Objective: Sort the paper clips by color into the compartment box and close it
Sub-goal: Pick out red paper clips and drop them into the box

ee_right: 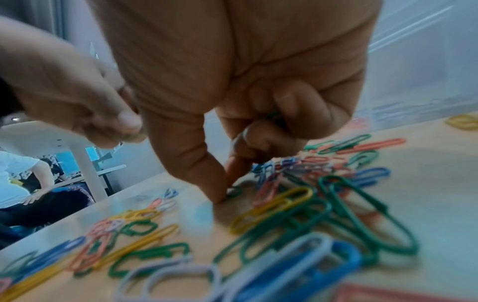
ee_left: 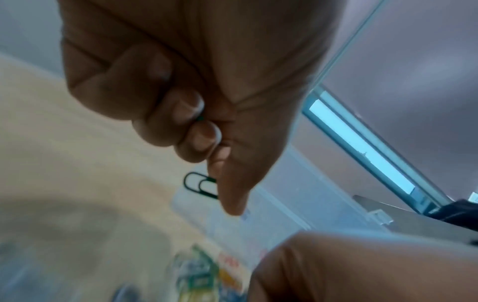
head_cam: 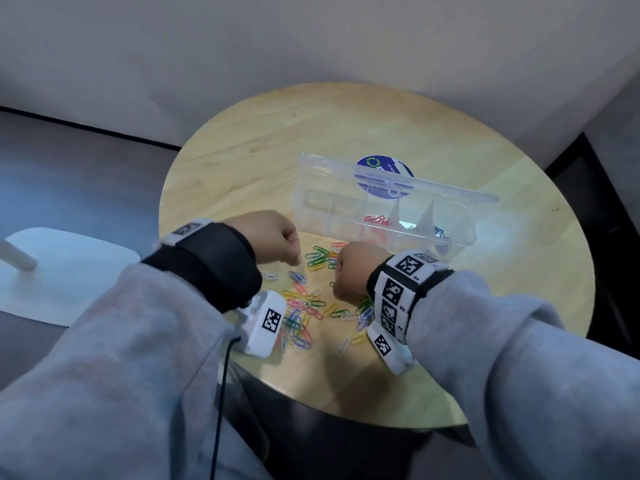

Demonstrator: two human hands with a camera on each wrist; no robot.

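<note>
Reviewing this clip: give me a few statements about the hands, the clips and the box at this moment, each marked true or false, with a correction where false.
1. The compartment box stands open on the round table. True.
2. The left hand pinches a green paper clip. True.
3. Every compartment of the box holds nothing. False: red clips lie in a middle compartment, and dark ones show in the rightmost.
4. The right hand lies flat with straight fingers. False: its fingers are curled, and thumb and forefinger pinch down at a green clip on the table.
5. Loose clips of several colours lie on the table in front of the box. True.
</note>
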